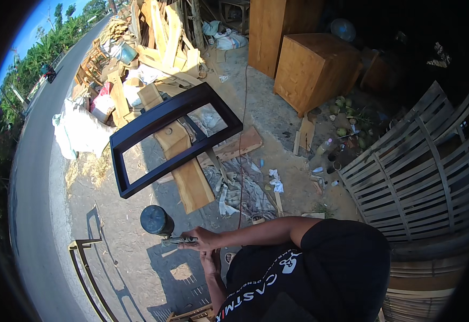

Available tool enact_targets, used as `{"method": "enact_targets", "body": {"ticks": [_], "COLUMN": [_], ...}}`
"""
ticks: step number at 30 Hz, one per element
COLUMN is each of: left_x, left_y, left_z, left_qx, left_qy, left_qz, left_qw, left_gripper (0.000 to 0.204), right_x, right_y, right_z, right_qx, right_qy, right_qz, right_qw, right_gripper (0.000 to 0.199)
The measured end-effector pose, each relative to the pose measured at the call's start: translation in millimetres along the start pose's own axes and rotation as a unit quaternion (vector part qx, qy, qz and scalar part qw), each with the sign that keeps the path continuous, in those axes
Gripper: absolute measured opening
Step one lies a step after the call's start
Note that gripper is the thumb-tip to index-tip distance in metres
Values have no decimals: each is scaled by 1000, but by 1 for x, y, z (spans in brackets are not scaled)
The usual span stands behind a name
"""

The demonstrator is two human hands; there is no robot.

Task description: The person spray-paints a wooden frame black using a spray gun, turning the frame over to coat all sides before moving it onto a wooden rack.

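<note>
My right hand (pixel 199 239) is closed round the handle of a metal spray gun (pixel 176 241). The gun points left, and its round dark cup (pixel 154 219) shows from above. Just below, my left hand (pixel 210 262) is held close against the right one; its fingers look curled, and what they hold is hidden. Beyond the gun a dark brown wooden frame (pixel 162 173) with a large rectangular opening is raised off the ground, apart from both hands. A light wooden plank (pixel 190 180) shows beneath it.
Planks and offcuts (pixel 165 27) are piled at the back left beside a road (pixel 38 161). Wooden cabinets (pixel 315 67) stand at the back right. A slatted bamboo panel (pixel 406 166) leans at right. Another dark frame piece (pixel 87 273) is at lower left; a crumpled cloth (pixel 245 188) lies ahead.
</note>
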State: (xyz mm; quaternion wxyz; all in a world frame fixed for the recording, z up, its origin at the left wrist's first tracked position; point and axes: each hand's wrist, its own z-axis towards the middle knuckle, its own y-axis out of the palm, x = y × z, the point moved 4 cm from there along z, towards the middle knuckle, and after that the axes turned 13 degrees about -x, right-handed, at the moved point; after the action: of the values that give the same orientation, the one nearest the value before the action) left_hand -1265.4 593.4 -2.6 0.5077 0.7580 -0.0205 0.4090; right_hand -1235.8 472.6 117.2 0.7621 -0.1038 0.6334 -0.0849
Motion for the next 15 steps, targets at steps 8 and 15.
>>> {"method": "enact_targets", "body": {"ticks": [8,15], "left_x": [3,14], "left_y": [-10,-6], "left_z": [2,2], "left_qx": [20,-21], "left_qy": [5,3], "left_qz": [24,26], "left_qw": [1000,999], "left_gripper": [25,21], "right_x": [-9,1], "right_y": [1,13], "right_z": [7,15], "right_qx": [3,31], "right_qy": [1,-7], "right_qz": [7,8], "right_qw": [1000,999], "right_gripper": [27,27]}}
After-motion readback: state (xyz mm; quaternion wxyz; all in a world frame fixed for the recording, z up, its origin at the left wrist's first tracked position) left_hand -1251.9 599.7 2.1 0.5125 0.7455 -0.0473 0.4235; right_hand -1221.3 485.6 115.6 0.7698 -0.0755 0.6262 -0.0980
